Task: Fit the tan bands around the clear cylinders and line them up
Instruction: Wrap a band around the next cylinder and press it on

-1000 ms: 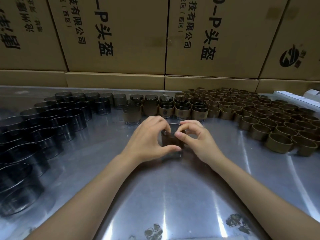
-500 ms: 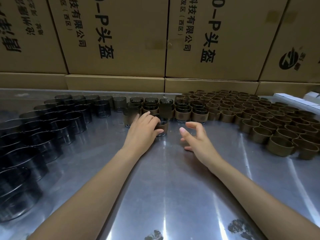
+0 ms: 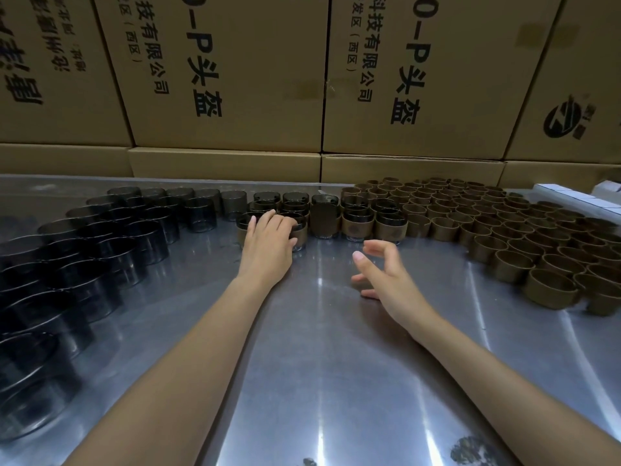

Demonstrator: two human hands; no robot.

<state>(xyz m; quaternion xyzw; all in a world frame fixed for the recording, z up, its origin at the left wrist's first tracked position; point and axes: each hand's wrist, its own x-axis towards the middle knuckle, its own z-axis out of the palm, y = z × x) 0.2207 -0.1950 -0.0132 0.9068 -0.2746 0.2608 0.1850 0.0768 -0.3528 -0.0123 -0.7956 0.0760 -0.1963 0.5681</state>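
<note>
My left hand (image 3: 268, 240) grips a banded clear cylinder (image 3: 299, 235) at the left end of the front row of banded cylinders (image 3: 356, 223) in the middle back of the steel table. Much of that cylinder is hidden behind my fingers. My right hand (image 3: 379, 270) hovers just above the table to the right, fingers loosely spread, holding nothing. Several bare clear cylinders (image 3: 127, 237) crowd the left side. Several loose tan bands (image 3: 504, 237) stand packed together on the right.
Stacked cardboard boxes (image 3: 235, 79) with printed lettering wall off the back of the steel table (image 3: 319, 364). White flat boxes (image 3: 571, 196) lie at the far right edge. Dark stains mark the table near its front edge.
My left hand has carried the banded cylinder from the table's middle back to the row and set it at the left end. My right hand let go and stays apart.
</note>
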